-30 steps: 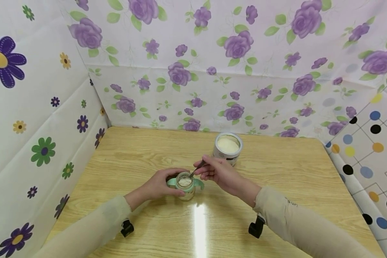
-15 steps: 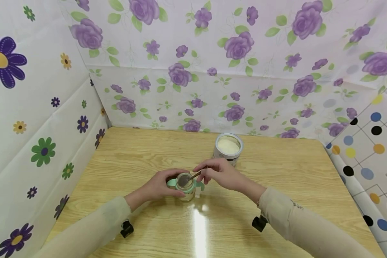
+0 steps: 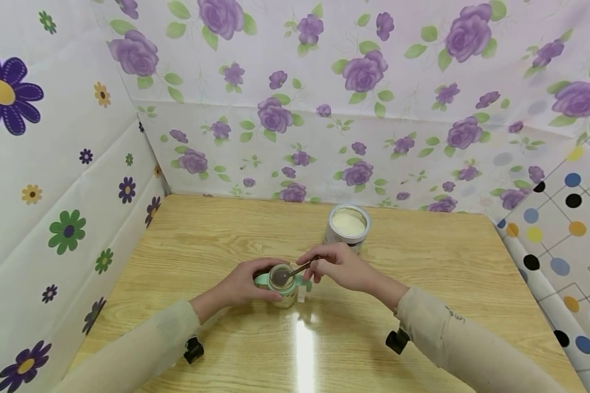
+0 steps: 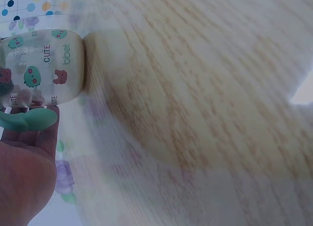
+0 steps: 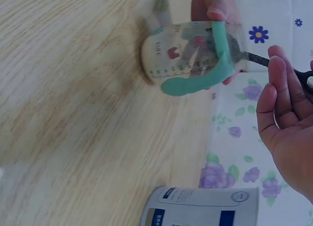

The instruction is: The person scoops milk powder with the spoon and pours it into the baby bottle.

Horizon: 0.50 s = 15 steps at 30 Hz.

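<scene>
A clear baby bottle [image 3: 288, 299] with mint-green handles stands upright on the table. My left hand [image 3: 241, 283] grips it from the left, thumb in front and fingers behind. In the left wrist view, the bottle [image 4: 44, 69] shows printed cartoon figures, and the left hand [image 4: 29, 172] is beside a green handle. With thumb and fingers, my right hand [image 3: 341, 267] pinches a dark spoon [image 3: 302, 268] that slants down into the bottle's mouth. Its grey bowl [image 5: 235, 49] shows through the glass. Pale contents lie at the bottle's base in the right wrist view.
Behind the right hand stands an open tin [image 3: 330, 232] of pale powder. The wooden table [image 3: 437, 262] is bounded by a flowered sheet [image 3: 275, 147] at the back and patterned sheets at both sides. A light reflection gleams in front of the bottle.
The spoon has tilted from steep to flatter, and the pale powder seen at the bottle's mouth has gone from view. The right hand has turned over slightly. The left hand has stayed put.
</scene>
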Tool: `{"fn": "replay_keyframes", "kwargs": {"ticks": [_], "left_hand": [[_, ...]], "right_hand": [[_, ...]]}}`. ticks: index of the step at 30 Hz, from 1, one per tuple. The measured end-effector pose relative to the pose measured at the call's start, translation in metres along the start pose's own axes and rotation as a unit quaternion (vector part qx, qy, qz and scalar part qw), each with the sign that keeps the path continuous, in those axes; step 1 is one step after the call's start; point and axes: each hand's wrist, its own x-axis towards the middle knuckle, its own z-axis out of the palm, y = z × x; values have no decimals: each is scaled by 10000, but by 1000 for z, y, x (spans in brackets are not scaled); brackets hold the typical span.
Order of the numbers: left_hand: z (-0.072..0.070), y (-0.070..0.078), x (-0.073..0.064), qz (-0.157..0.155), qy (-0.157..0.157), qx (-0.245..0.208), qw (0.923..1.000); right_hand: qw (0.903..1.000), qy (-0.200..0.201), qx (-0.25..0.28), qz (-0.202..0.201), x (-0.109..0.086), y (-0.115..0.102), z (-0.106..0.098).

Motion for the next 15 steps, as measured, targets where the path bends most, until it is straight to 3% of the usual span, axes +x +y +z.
{"fn": "replay_keyframes", "kwargs": {"ticks": [10,15], "left_hand": [[0,-2,-1,0,41,54,10000],[0,-1,-1,31,87,37,10000]], "right_hand": [[9999,-137,-30,17,2,-5,0],[9999,8,97,-102,7,-9,-1]]}}
